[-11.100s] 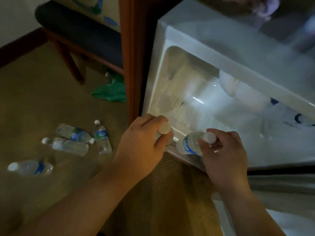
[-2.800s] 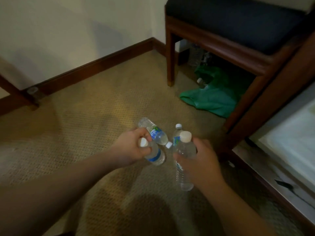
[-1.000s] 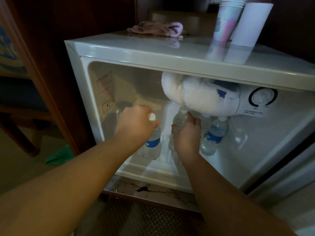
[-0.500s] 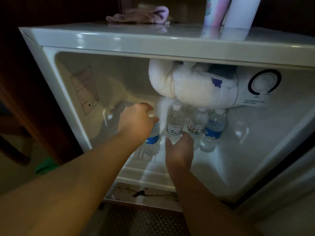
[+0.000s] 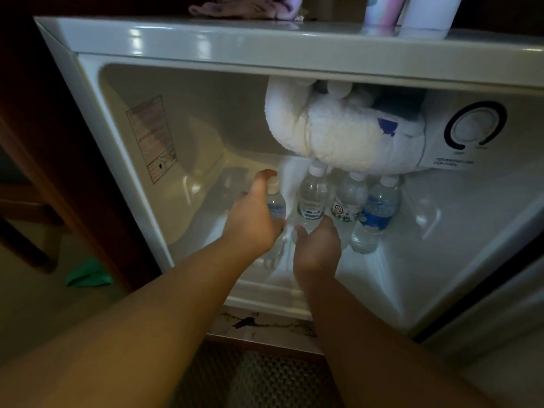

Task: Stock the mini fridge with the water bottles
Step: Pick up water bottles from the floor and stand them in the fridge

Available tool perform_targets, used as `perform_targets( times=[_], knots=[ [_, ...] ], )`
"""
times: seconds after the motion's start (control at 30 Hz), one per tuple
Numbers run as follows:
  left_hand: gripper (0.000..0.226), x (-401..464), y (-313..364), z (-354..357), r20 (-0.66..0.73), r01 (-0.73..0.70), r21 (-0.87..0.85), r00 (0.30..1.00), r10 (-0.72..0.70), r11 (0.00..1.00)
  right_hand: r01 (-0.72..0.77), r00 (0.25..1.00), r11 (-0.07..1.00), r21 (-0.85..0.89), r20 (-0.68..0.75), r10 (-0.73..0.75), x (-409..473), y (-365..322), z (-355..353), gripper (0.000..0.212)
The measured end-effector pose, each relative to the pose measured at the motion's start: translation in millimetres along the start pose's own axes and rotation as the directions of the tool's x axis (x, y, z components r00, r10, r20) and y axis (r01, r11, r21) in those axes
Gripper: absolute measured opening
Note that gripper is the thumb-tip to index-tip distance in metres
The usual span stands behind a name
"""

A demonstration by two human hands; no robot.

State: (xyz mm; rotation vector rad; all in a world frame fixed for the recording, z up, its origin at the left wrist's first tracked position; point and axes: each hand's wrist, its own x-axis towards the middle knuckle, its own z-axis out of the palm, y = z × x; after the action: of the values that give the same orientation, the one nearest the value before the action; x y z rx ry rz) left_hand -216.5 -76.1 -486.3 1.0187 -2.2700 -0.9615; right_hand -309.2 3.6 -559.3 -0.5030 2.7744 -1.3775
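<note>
The white mini fridge (image 5: 206, 39) stands open in front of me. Inside, a row of water bottles stands upright on the floor of the fridge. My left hand (image 5: 253, 216) grips the leftmost one, a blue-labelled bottle (image 5: 276, 209), from the side near its white cap. Beside it stands a clear bottle (image 5: 312, 198) with a white and green label. My right hand (image 5: 318, 248) hovers just in front of its base, fingers relaxed and holding nothing. Further right are a red-and-white-labelled bottle (image 5: 348, 198) and another blue-labelled bottle (image 5: 376, 213).
A thick lump of frost (image 5: 338, 136) hangs from the fridge ceiling just above the bottle caps, beside the temperature dial (image 5: 475, 125). On top of the fridge lie a pink cloth (image 5: 244, 7) and stacked cups (image 5: 379, 10). A green cloth (image 5: 88, 275) lies on the floor.
My right hand stood its bottle in the row, let go and drew back towards me. My left hand still holds its bottle, now lower and upright on the fridge floor.
</note>
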Motion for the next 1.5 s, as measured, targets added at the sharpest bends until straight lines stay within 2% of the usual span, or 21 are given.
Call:
perform_targets(
  times=[0.1, 0.37, 0.67, 0.87, 1.13, 1.37, 1.43, 1.5],
  knots=[
    [0.093, -0.5, -5.8, 5.0, -0.019, -0.012, 0.002, 1.0, 0.012, 1.0, -0.009, 1.0, 1.0, -0.008, -0.01, 0.009, 2.8, -2.3, -1.2, 0.046],
    [0.093, 15.0, -5.9, 11.0, -0.03, -0.034, -0.021, 0.999, 0.033, 0.999, -0.025, 1.0, 1.0, -0.013, 0.006, 0.025, 0.5, -3.3, -1.1, 0.047],
    [0.098, 37.7, 3.1, 27.6, -0.032, -0.058, -0.031, 0.998, 0.057, 0.998, -0.054, 0.998, 0.997, -0.053, 0.036, 0.056, 1.9, -1.6, -6.6, 0.037],
    [0.104, 48.8, 4.6, 33.9, -0.02, -0.061, -0.017, 0.998, 0.061, 0.998, -0.049, 0.996, 0.989, -0.138, 0.065, 0.059, 1.6, 6.0, -11.2, 0.032],
    [0.104, 50.7, 3.2, 29.4, -0.013, -0.093, -0.018, 0.996, 0.093, 0.996, -0.04, 0.996, 0.99, -0.139, 0.069, 0.05, 2.7, 7.8, -6.7, 0.027],
    [0.131, 29.4, 16.1, 27.6, -0.005, -0.056, -0.031, 0.998, 0.056, 0.998, -0.054, 0.996, 0.989, -0.137, 0.067, 0.063, -5.0, 5.2, -12.6, 0.03],
    [0.127, 12.5, 20.7, 17.3, 0.023, -0.046, 0.007, 0.999, 0.045, 0.999, -0.048, 0.996, 0.994, -0.103, 0.069, 0.055, -13.4, 4.0, -15.6, 0.036],
    [0.115, -10.5, 19.7, -1.7, 0.054, -0.052, 0.036, 0.997, 0.05, 0.998, 0.066, 0.997, 0.996, -0.059, 0.036, -0.064, -29.5, 4.0, -17.8, 0.037]
  ],
)
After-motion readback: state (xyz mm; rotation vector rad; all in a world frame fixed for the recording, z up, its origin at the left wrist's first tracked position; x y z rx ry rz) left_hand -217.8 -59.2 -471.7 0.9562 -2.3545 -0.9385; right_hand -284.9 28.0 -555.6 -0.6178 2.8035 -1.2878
